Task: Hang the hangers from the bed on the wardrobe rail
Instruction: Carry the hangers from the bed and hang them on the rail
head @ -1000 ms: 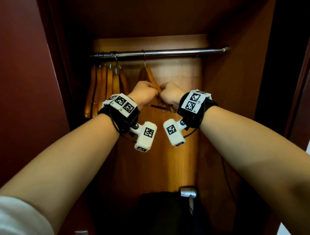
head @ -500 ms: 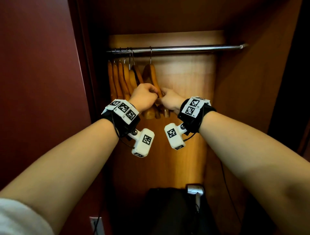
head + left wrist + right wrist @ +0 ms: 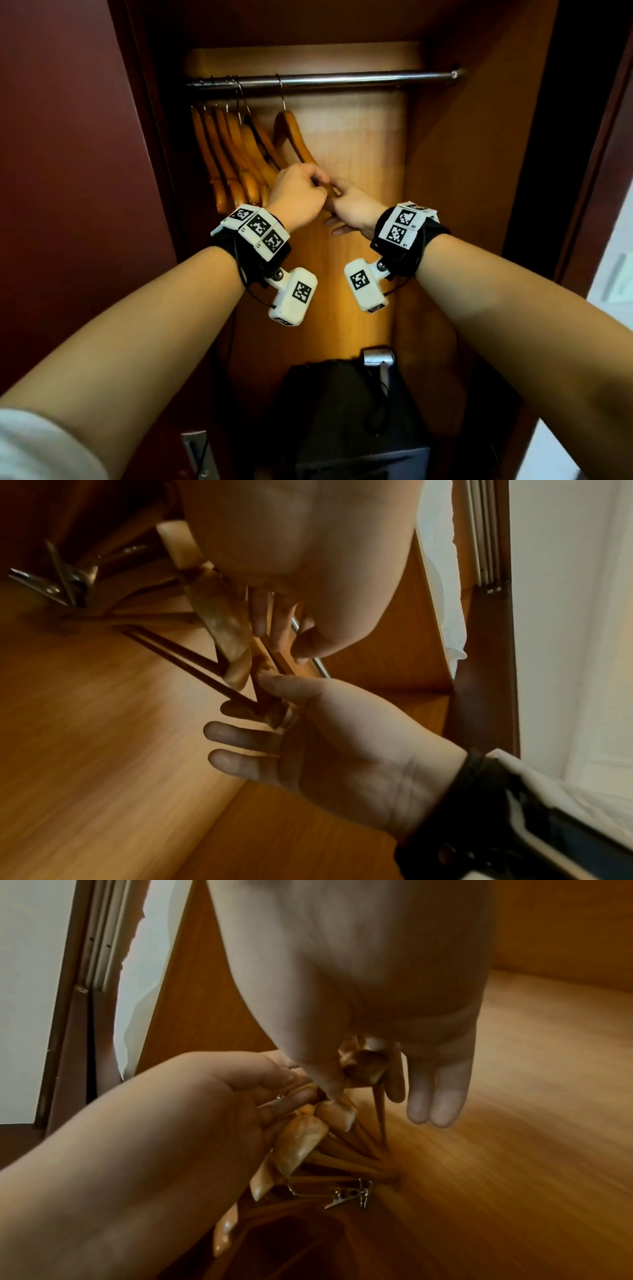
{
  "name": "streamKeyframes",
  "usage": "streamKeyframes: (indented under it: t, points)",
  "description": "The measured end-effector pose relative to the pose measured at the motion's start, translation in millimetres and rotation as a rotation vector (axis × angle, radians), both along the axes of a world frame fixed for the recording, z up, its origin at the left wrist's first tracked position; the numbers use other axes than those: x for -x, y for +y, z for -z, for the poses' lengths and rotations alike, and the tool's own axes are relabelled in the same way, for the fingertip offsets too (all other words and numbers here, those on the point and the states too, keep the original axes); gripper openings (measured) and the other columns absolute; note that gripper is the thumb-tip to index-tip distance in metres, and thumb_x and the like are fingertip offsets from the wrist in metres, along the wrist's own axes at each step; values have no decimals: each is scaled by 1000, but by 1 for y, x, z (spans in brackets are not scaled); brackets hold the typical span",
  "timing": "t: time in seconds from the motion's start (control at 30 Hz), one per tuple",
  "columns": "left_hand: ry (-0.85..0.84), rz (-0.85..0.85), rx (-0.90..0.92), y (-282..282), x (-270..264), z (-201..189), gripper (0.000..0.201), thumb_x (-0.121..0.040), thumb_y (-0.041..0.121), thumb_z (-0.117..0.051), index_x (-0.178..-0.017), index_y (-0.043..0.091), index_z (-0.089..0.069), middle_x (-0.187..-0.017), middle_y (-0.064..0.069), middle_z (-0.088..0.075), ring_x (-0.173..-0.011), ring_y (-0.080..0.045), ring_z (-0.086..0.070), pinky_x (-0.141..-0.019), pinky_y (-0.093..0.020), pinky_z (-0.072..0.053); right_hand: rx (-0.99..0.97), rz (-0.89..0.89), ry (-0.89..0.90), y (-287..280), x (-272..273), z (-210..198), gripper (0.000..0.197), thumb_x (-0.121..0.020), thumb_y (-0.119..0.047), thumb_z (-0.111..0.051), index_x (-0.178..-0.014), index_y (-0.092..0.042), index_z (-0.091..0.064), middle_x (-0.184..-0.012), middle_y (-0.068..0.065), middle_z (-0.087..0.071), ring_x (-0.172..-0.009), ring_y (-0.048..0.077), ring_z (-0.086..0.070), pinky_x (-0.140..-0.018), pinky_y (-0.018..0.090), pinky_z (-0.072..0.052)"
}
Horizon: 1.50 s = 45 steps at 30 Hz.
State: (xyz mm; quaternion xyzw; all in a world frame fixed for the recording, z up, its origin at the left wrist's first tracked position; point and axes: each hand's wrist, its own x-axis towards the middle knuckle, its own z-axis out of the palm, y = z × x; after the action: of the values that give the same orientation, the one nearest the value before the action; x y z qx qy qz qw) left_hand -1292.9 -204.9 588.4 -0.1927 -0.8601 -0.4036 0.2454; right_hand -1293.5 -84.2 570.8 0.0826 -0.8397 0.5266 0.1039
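Observation:
A steel wardrobe rail [image 3: 342,79] carries several wooden hangers [image 3: 233,164] bunched at its left end. One more wooden hanger [image 3: 294,137] hangs by its hook just right of them. My left hand [image 3: 298,198] curls its fingers round the lower end of that hanger's near arm. My right hand [image 3: 349,212] meets it from the right. In the left wrist view the right hand [image 3: 325,723] pinches the hanger [image 3: 222,615] tip between thumb and index finger, the other fingers straight. In the right wrist view the hanger end [image 3: 363,1064] sits under the right hand [image 3: 377,1001], beside the left hand [image 3: 212,1110].
The rail is bare to the right of the held hanger. A dark box [image 3: 342,428] and a silver device [image 3: 378,359] sit at the wardrobe bottom. The red-brown door [image 3: 68,171] stands on the left and the wardrobe side wall [image 3: 462,205] on the right. Metal clips [image 3: 352,1195] hang among the bunched hangers.
The held hanger has slid a little left along the rail toward the bunch. My right hand has loosened from a fist, its outer fingers now straight. The view has drawn closer.

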Motion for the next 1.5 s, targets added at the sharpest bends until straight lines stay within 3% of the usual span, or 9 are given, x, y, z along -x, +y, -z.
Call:
streamKeyframes:
  t: [0.07, 0.17, 0.4, 0.6, 0.7, 1.0, 1.13, 1.27, 1.5]
  points:
    - [60, -5, 57, 8, -4, 9, 23, -80, 10, -56, -91, 27, -68, -104, 1, -61, -107, -25, -56, -94, -30, -45, 23, 26, -23, 7, -9, 9, 51, -97, -18, -55, -145, -25, -39, -110, 8, -64, -86, 22, -64, -79, 45, -59]
    - [129, 15, 73, 22, -14, 18, 23, -86, 8, -55, -97, 22, -69, -112, 3, -57, -117, -21, -47, -92, -18, -27, 56, 54, -60, 20, -27, 22, 60, -96, -16, -57, -151, -24, -32, -110, 8, -64, -87, 21, -65, -79, 43, -59]
    - [46, 176, 80, 60, -56, 43, 25, -85, 6, -54, -92, 28, -65, -124, -4, -54, -125, -25, -42, -109, -32, -30, 67, 167, -71, 68, -92, 41, 60, -96, -13, -57, -151, -15, -32, -111, 13, -60, -85, 23, -65, -67, 37, -59]
    - [-128, 331, 0, 110, -93, 61, 27, -81, 12, -56, -77, 38, -62, -108, -8, -62, -97, -33, -61, -78, -32, -49, 101, 303, -53, 117, -162, 52, 57, -97, -16, -60, -149, -16, -36, -90, 3, -57, -82, 20, -60, -72, 41, -59]
    - [-141, 405, -18, 149, -127, 72, 27, -80, 13, -57, -80, 38, -64, -102, -3, -60, -92, -29, -62, -77, -35, -52, 113, 363, -64, 146, -211, 62, 55, -97, -16, -59, -148, -16, -36, -92, 4, -57, -86, 21, -61, -73, 40, -59]
    - [-290, 725, -9, 277, -307, 123, 30, -82, 2, -53, -98, 19, -72, -109, -2, -69, -104, -21, -62, -93, -31, -50, 239, 677, -135, 232, -426, 113, 47, -95, -9, -59, -139, -9, -43, -86, 8, -57, -75, 24, -60, -71, 45, -53]
    - [-350, 907, 74, 332, -409, 153, 28, -81, 3, -54, -93, 23, -70, -99, 2, -69, -104, -20, -62, -97, -35, -49, 279, 866, -191, 261, -542, 142, 41, -96, -12, -59, -136, -16, -47, -90, 8, -60, -85, 26, -62, -87, 53, -54]
    - [-389, 1075, 127, 377, -497, 173, 25, -84, 5, -56, -93, 24, -69, -99, 2, -68, -100, -17, -62, -85, -25, -46, 328, 1031, -227, 283, -640, 164, 52, -97, -17, -60, -145, -18, -40, -106, 12, -65, -85, 23, -67, -82, 46, -57]
    - [-467, 1438, 287, 442, -661, 207, 20, -87, 6, -54, -93, 20, -66, -91, 1, -65, -84, -18, -60, -68, -24, -45, 491, 1392, -203, 300, -813, 199, 49, -97, -19, -59, -142, -18, -42, -98, 7, -63, -83, 22, -64, -69, 34, -54]
